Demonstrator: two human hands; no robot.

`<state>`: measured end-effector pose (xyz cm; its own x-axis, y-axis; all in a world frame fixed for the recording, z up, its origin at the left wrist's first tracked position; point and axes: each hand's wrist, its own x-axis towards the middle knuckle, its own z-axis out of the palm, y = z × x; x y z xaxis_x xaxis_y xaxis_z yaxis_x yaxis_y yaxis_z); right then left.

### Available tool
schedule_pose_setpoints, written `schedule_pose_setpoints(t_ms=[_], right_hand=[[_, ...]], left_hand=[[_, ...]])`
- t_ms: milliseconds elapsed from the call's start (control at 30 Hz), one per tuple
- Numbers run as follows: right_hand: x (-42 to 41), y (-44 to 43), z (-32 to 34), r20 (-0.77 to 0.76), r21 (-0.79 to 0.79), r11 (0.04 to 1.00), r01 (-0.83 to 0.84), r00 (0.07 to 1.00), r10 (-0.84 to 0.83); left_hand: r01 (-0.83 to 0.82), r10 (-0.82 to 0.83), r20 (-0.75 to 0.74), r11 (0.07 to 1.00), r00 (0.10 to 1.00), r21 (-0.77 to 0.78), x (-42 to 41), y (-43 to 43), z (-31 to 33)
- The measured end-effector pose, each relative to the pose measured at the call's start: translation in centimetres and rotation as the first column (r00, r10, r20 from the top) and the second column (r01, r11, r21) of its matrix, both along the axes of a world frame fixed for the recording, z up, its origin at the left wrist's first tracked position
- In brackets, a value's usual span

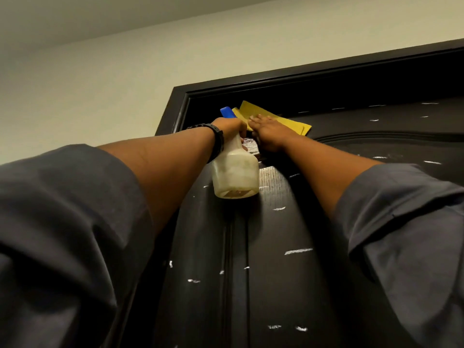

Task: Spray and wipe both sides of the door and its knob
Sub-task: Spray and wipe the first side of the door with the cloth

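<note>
A dark wood-grain door [288, 285] fills the lower right, flecked with pale streaks. High on it, near its top left corner, lies a folded yellow cloth [288, 121]. My right hand [270, 133] presses flat on the cloth with straight fingers. Just left of it, my left hand [229, 128] grips the neck of a cloudy plastic spray bottle [234, 174] with a blue spray head. The bottle hangs below the hand in front of the door. The door's knob is out of view.
A dark door frame [175, 109] runs around the top and left of the door. A cream wall [88, 96] and ceiling lie beyond it. A black band circles my left wrist [217, 141]. Grey sleeves cover both upper arms.
</note>
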<state>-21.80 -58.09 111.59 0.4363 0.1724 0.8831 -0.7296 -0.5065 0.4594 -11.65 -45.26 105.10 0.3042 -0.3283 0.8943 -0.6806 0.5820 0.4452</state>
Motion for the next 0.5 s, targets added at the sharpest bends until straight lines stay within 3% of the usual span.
schedule_pose_setpoints(t_ms=[500], right_hand=[[-21.1,-9.2,0.6,0.132,0.034,0.999,0.025,0.991,-0.029]], left_hand=[[0.139,-0.139,0.009,0.99,0.99,0.009,-17.0,-6.8,-0.5]])
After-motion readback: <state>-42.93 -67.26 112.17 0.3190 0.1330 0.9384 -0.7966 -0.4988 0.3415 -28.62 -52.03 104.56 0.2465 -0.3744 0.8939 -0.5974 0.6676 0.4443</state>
